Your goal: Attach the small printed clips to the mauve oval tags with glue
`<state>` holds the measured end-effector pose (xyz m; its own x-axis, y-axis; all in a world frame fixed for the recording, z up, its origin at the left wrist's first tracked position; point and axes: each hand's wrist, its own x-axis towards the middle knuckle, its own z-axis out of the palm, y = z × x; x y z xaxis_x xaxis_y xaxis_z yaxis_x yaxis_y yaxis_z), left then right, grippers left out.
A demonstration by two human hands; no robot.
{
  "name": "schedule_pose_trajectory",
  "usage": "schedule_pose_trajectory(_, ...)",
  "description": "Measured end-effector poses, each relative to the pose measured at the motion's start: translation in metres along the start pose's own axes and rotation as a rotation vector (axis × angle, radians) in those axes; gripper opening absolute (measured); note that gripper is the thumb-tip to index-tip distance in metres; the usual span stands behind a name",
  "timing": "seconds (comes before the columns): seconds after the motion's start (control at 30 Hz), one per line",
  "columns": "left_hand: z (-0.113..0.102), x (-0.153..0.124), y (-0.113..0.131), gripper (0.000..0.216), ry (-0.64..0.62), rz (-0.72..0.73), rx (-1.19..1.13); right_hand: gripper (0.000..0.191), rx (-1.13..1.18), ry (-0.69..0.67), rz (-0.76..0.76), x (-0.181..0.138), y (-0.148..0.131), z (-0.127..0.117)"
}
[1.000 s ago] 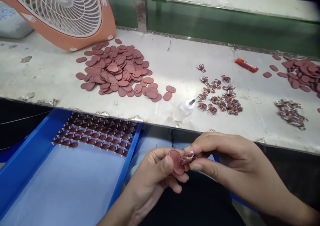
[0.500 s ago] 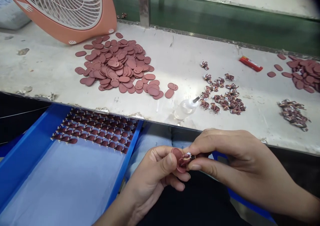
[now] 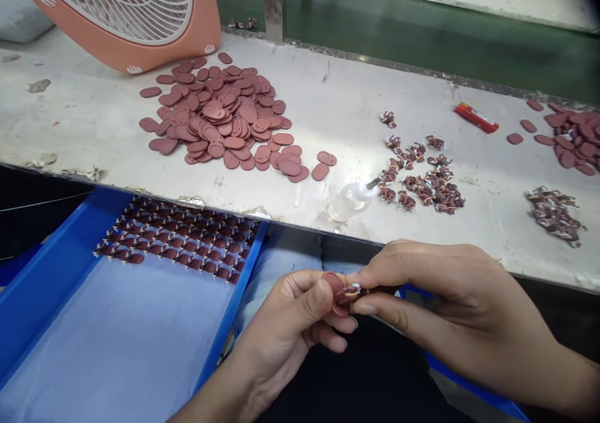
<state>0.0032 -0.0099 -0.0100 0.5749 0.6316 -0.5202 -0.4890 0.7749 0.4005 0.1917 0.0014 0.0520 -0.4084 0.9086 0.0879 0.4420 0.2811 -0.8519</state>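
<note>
Between thumb and fingers, my left hand (image 3: 295, 317) pinches a reddish-brown oval base (image 3: 332, 283). My right hand (image 3: 435, 304) is closed on a small brown animal figurine (image 3: 349, 293) with a white head and a yellow band, pressed against the base; its far end is hidden by my fingers. Beyond my hands, a clear squeeze bottle (image 3: 349, 202) with a needle tip lies at the table's front edge. More loose figurines (image 3: 424, 185) lie behind it, and a large heap of oval bases (image 3: 225, 117) spreads to the left.
A blue tray (image 3: 237, 298) below the table holds rows of figurines on bases. An orange fan (image 3: 206, 20) stands at the back left. On the right are a red packet (image 3: 476, 118), more oval bases (image 3: 574, 137) and a second cluster of figurines (image 3: 557, 215).
The view has shifted slightly. Both hands stay together with the figurine held against the base, their grip nearly the same.
</note>
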Motion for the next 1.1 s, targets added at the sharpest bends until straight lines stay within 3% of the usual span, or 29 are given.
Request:
schedule_pose_trajectory(0.5, 0.0011, -0.0017, 0.0037, 0.038, -0.032, -0.020, 0.054, 0.016, -0.033, -0.086, -0.135, 0.0001, -0.0040, -0.0034)
schedule_pose_trajectory(1.1, 0.0045, -0.0035, -0.0010, 0.032, 0.041, -0.021, 0.004, 0.013, -0.036, -0.049, -0.190, -0.0065, 0.0010, 0.0043)
